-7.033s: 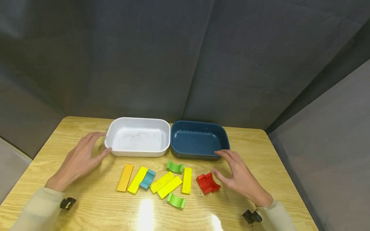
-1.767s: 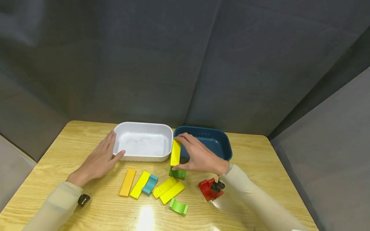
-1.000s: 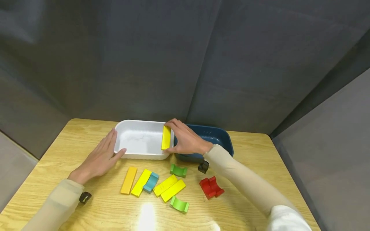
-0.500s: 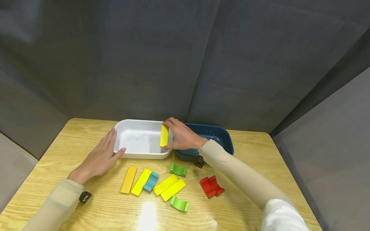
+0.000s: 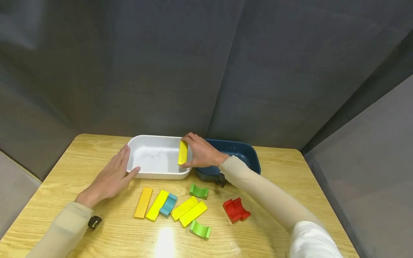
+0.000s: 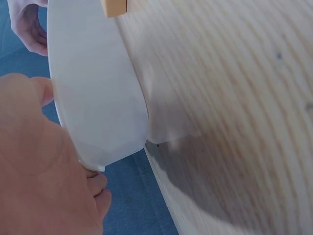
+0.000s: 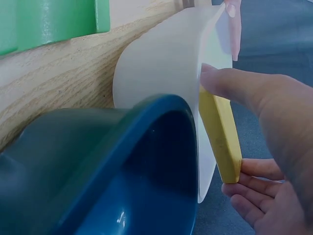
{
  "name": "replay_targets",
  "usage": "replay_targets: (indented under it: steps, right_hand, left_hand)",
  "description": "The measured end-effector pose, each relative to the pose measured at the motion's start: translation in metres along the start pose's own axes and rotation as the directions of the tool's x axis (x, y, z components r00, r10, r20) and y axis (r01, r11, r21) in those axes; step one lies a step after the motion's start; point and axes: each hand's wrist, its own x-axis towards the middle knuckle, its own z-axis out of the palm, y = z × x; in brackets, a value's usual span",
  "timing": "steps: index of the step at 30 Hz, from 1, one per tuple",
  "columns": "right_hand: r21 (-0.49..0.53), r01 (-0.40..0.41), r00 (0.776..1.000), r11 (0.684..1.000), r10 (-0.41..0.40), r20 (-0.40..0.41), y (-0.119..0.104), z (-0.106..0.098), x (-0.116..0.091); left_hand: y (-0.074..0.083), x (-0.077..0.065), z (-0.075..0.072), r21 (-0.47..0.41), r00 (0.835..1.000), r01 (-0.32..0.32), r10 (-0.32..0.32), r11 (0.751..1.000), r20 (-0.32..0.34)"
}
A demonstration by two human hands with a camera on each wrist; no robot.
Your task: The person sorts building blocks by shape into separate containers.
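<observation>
My right hand (image 5: 204, 153) pinches a long yellow wooden block (image 5: 183, 152) by its two ends, thumb at the near end and fingertips at the far end. The block is at the right side of the white bin (image 5: 155, 175); in the right wrist view, the yellow block (image 7: 222, 139) shows at the bin's rim. My left hand (image 5: 111, 177) rests against the white bin's left end with its fingers straight and thumb on the front rim. In the left wrist view, the left hand (image 6: 44, 161) lies along the edge of the white bin (image 6: 98, 88).
A dark blue bin (image 5: 255, 161) stands right beside the white one. In front lie an orange block (image 5: 143, 203), several yellow blocks (image 5: 193, 213), a blue arch block (image 5: 168, 205), green arch blocks (image 5: 200, 229) and red arch blocks (image 5: 236, 210). A dark curtain (image 5: 161, 71) hangs behind.
My right hand took a yellow block from the table and carried it left and away from me to the white bin; over the last half second it barely moved. My left hand moved against the bin.
</observation>
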Motion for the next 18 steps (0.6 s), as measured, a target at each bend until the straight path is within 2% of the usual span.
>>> replay_targets:
  steps: [10,18]
  right_hand:
    - [0.002,-0.013,1.000,1.000,0.013,0.018,0.0035,0.0036,-0.0015]
    - [0.005,-0.002,1.000,1.000,0.002,-0.014,0.0026,-0.0013,-0.0055]
  left_hand:
    - [0.0022,-0.0007,0.0004,-0.003,1.000,0.004,-0.004,1.000,0.001]
    - [0.0014,-0.0001,-0.0019,-0.001,1.000,0.007,-0.007,1.000,0.002]
